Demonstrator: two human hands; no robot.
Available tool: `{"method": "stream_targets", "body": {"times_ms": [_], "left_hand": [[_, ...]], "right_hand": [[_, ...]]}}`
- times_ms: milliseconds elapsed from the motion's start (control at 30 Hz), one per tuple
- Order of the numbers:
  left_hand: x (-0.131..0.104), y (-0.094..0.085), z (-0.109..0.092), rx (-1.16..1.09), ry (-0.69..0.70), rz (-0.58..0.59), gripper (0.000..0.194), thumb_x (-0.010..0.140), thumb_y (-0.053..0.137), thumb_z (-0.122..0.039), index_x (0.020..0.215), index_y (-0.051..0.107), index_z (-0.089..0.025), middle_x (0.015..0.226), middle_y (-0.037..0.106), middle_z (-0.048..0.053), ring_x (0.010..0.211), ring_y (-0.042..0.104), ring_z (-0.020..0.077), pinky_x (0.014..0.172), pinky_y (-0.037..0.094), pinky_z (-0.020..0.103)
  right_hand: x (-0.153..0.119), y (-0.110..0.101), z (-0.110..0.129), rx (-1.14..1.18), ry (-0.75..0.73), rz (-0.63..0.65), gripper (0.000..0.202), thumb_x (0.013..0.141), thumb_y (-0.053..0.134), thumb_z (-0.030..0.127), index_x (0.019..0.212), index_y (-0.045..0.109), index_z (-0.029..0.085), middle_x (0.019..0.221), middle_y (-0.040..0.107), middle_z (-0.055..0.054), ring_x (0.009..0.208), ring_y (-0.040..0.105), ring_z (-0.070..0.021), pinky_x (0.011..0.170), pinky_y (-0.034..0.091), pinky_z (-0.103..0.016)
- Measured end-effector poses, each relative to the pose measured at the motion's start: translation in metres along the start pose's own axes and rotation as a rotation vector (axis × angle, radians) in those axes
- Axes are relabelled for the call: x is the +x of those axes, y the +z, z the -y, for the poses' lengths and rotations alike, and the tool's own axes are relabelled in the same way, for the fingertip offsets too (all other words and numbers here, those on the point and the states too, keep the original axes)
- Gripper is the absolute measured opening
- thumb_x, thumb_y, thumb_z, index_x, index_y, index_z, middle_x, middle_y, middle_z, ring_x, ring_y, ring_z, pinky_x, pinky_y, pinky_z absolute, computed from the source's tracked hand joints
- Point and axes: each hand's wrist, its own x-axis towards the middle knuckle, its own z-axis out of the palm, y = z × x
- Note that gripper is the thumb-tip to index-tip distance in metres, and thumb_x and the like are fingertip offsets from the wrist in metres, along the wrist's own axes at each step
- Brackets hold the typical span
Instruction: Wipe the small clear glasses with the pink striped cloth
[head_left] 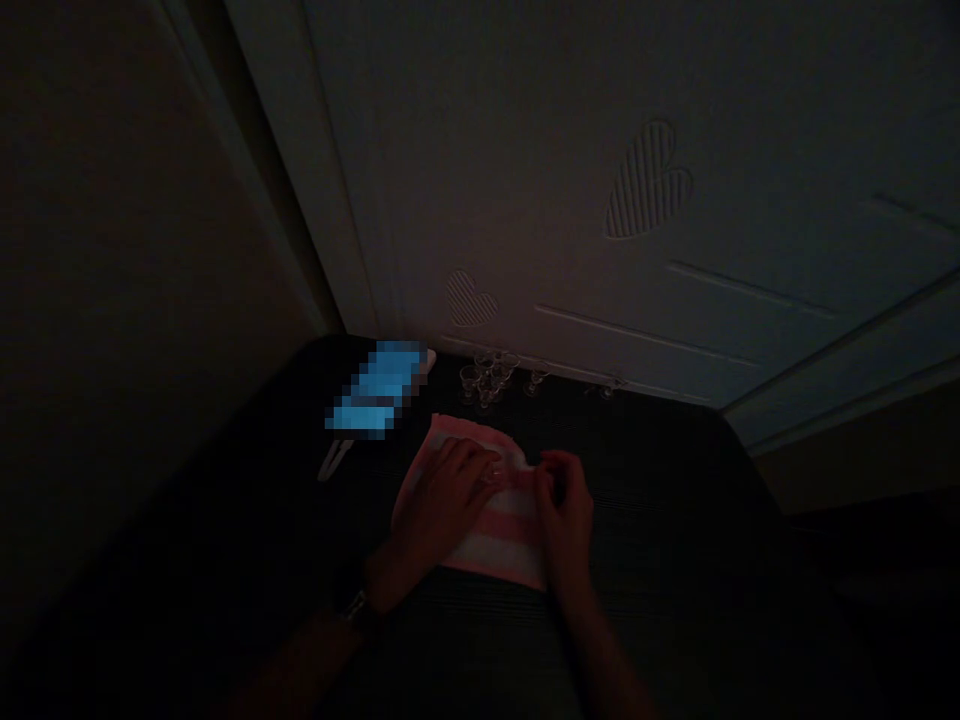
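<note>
A pink-and-white striped cloth (510, 525) is spread on the dark table. My left hand (450, 485) rests over its left part, fingers curved around a small clear glass piece (491, 473) that lies on the cloth; most of that piece is hidden and its shape is hard to make out. At the cloth's right edge, my right hand (566, 505) has its thumb and fingers closed on the fabric. Behind the cloth stands a cluster of small stemmed glasses (486, 378), with one more small glass (534, 380) just right of them.
A lit phone (379, 390), its screen blurred, lies at the back left with a pale strap (335, 458) beside it. Another small glass object (609, 387) sits farther right. A pale panel with raised hearts (649, 185) rises behind the dark table (667, 500). Light is very dim.
</note>
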Motion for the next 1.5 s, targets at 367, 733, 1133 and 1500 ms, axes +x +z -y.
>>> {"method": "stream_targets", "body": {"times_ms": [367, 733, 1133, 1500], "left_hand": [[-0.0008, 0.0002, -0.0016, -0.025, -0.015, 0.058, 0.018, 0.087, 0.043, -0.020, 0.101, 0.055, -0.020, 0.102, 0.059, 0.004, 0.096, 0.049, 0.0219, 0.086, 0.037, 0.038], [0.0003, -0.0015, 0.0016, 0.003, -0.041, -0.002, 0.015, 0.086, 0.043, -0.020, 0.089, 0.057, -0.019, 0.093, 0.059, 0.004, 0.091, 0.049, 0.0208, 0.084, 0.038, 0.038], [-0.0001, -0.0031, 0.0018, -0.031, -0.036, -0.008, 0.009, 0.085, 0.048, -0.024, 0.088, 0.056, -0.019, 0.089, 0.059, 0.003, 0.088, 0.052, 0.0198, 0.080, 0.040, 0.035], [-0.0002, -0.0048, -0.0024, -0.057, -0.059, 0.008, 0.010, 0.085, 0.047, -0.023, 0.087, 0.056, -0.020, 0.090, 0.059, 0.002, 0.088, 0.052, 0.0193, 0.081, 0.039, 0.035]], "right_hand": [[-0.0038, 0.0073, 0.0054, 0.025, -0.165, 0.224, 0.020, 0.081, 0.045, 0.016, 0.099, 0.052, 0.020, 0.089, 0.055, -0.002, 0.081, 0.053, -0.0135, 0.072, 0.042, -0.025], [-0.0022, 0.0025, 0.0099, 0.054, -0.117, 0.251, 0.020, 0.087, 0.043, 0.023, 0.106, 0.048, 0.021, 0.097, 0.055, -0.003, 0.088, 0.053, -0.0139, 0.078, 0.041, -0.025], [-0.0016, 0.0046, 0.0034, -0.164, -0.110, 0.177, 0.017, 0.077, 0.058, 0.023, 0.093, 0.052, 0.020, 0.086, 0.055, -0.001, 0.080, 0.050, -0.0161, 0.076, 0.037, -0.030], [0.0006, 0.0023, 0.0035, -0.229, -0.169, 0.202, 0.004, 0.078, 0.057, 0.020, 0.081, 0.057, 0.019, 0.085, 0.055, -0.001, 0.082, 0.052, -0.0155, 0.078, 0.034, -0.031]]}}
